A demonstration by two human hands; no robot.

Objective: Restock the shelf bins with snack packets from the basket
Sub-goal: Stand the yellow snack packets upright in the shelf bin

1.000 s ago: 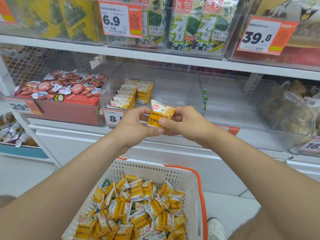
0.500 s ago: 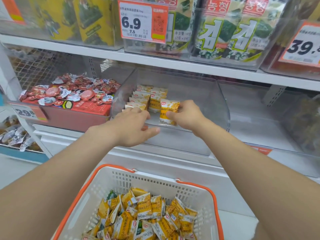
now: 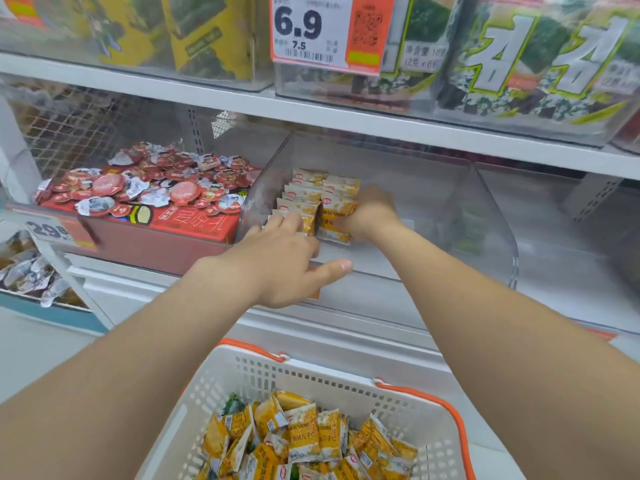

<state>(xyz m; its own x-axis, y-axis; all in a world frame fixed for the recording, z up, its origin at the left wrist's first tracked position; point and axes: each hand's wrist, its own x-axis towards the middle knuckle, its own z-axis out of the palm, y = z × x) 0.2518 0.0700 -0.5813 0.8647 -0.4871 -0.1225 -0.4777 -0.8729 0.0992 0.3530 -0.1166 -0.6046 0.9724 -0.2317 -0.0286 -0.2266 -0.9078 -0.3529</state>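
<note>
At the far left of the lower shelf a red box [image 3: 166,226] is heaped with round red-lidded snacks [image 3: 152,188], a price tag [image 3: 52,232] clipped at its front corner. Just right of it stands the clear bin [image 3: 374,296], with two rows of yellow packets [image 3: 304,192] upright against its left wall. The left hand [image 3: 277,261] reaches over the bin's front wall with its fingers [image 3: 289,220] straight and lying close together, the tips touching the front of the near row, the thumb stretched out to the right along the bin's front edge; it holds nothing. Beside it the snack packet [image 3: 336,220] stands upright inside the bin at the front of the right-hand row, touching the packets behind it. The right hand [image 3: 372,216], somewhat blurred, grips this packet by its right side, its fingers curled in and pinching the wrapper. The rest of the bin to the right holds nothing but bare floor. Below, between the two forearms, the white basket [image 3: 311,370] with orange handles holds a loose pile of the same yellow packets [image 3: 304,441]. On the shelf above, a 6.9 price tag [image 3: 329,29] hangs before green seaweed packs [image 3: 536,57].
</note>
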